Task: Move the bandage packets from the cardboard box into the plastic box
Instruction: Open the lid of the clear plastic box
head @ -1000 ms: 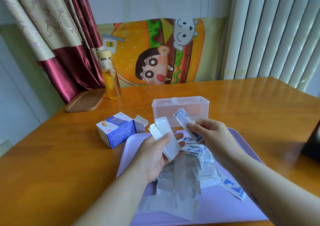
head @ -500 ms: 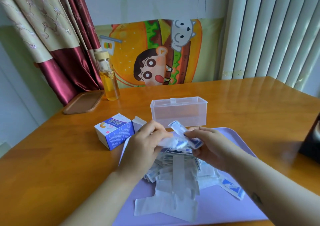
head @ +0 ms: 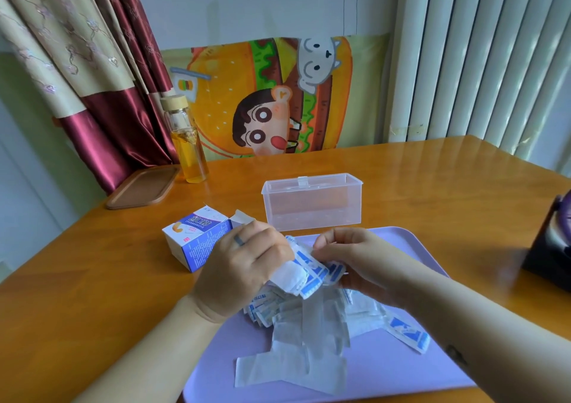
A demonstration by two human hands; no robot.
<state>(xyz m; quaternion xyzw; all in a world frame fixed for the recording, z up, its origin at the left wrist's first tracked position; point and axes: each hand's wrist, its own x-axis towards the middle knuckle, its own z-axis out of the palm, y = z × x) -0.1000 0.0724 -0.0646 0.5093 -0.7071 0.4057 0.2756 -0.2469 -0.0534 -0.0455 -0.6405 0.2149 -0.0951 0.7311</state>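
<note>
A stack of white-and-blue bandage packets (head: 304,274) is held between both hands above a lilac tray (head: 417,368). My left hand (head: 247,263) grips the stack from the left, fingers curled over it. From the right, my right hand (head: 349,260) pinches the same stack. More bandage packets (head: 309,334) lie in a loose pile on the tray under the hands. The blue-and-white cardboard box (head: 197,237) lies on its side to the left, flap open. The clear plastic box (head: 312,202) stands behind the tray with its lid down.
A glass bottle of yellow liquid (head: 187,143) and a brown lid (head: 143,186) sit at the table's back left. A dark object (head: 550,248) stands at the right edge. A cartoon burger cushion (head: 272,100) leans behind the table.
My left hand turned palm-down and brought its white packets to the right hand's packet. Both hands came together and now hold one stack, lower over the pile.
</note>
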